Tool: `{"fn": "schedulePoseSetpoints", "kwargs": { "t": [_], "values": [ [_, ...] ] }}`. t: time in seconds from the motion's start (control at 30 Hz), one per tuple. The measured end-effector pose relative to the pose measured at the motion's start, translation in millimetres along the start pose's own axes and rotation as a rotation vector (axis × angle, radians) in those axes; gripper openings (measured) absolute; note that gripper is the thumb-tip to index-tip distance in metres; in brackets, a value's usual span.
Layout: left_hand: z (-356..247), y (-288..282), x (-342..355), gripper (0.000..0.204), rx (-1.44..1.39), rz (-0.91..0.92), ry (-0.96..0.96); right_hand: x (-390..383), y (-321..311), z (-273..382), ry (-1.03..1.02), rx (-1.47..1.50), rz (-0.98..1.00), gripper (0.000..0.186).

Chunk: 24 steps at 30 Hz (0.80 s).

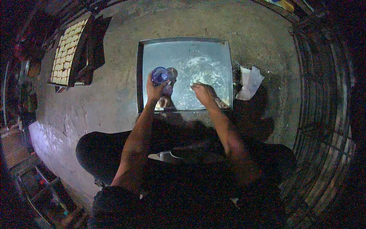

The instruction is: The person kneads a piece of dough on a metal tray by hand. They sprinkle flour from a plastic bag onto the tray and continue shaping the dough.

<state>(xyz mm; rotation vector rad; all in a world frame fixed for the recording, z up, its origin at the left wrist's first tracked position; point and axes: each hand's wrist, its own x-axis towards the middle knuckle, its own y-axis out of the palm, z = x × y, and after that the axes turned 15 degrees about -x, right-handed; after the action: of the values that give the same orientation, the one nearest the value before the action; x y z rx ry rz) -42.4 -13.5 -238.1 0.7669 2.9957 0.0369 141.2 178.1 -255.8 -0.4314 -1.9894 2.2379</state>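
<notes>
A wide, shallow metal tray (183, 45) with a raised rim lies on the floor before me. Over its left part my left hand (154, 89) grips a small bluish-purple see-through bowl (159, 75), its round opening facing up. White powder (202, 66), perhaps flour, is smeared over the middle and right of the tray. My right hand (204, 93) hovers low over that powder, fingertips pressed together; whether anything is pinched between them is too small to tell. The bowl and both arms cast dark shadows and reflections on the metal.
Right of the tray lies a crumpled white plastic bag or paper (249, 82). At the far left, a tray filled with rows of pale dough pieces (68, 53) stands raised off the concrete floor (114, 76). Slatted wood (324, 114) lines the right side. A dark crate (47, 187) sits at the lower left.
</notes>
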Motion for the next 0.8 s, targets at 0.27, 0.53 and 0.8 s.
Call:
{"fn": "schedulePoseSetpoints", "kwargs": {
  "t": [0.27, 0.53, 0.8],
  "values": [
    [8, 6, -3, 0.067, -0.067, -0.020, 0.024, -13, -32, -45, 0.159, 0.271, -0.186, 0.026],
    [42, 3, -1, 0.063, -0.167, -0.044, -0.027, -17, -14, -84, 0.326, 0.187, -0.174, 0.041],
    [46, 10, -21, 0.059, 0.067, -0.004, -0.225, -15, 8, -64, 0.410, 0.139, -0.012, 0.064]
  ]
}}
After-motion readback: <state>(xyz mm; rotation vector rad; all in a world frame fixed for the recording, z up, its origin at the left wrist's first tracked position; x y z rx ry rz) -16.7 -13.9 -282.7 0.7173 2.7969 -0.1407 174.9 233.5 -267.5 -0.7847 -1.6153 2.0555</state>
